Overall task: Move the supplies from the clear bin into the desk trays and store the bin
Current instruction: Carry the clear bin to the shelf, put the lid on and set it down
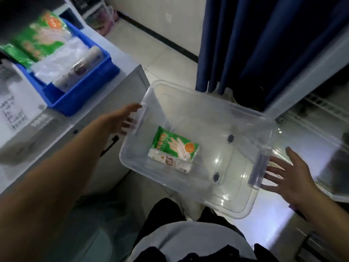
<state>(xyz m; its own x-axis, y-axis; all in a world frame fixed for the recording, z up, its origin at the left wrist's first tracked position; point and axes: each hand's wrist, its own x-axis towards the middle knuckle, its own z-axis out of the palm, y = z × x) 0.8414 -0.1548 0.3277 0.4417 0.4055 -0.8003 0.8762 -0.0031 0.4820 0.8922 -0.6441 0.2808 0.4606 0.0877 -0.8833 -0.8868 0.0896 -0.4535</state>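
The clear bin (200, 114) is in the middle of the view, in front of my legs. Inside it lie a green glove packet (175, 144) and a white roll (170, 163), side by side near the left wall. My left hand (120, 118) is at the bin's left handle with fingers spread, its fingertips showing through the plastic. My right hand (289, 173) is spread beside the right handle, fingertips touching it. On the desk at upper left, a blue tray (81, 99) holds another green packet (41, 36), clear bags (62, 55) and a roll (79, 67).
The grey desk cabinet (113, 95) stands just left of the bin, with a dark handle (111, 144) on its front. A navy curtain (264, 44) hangs behind the bin. A white unit with wire shelves (321, 110) is at the right. Printed papers (13, 110) lie on the desk.
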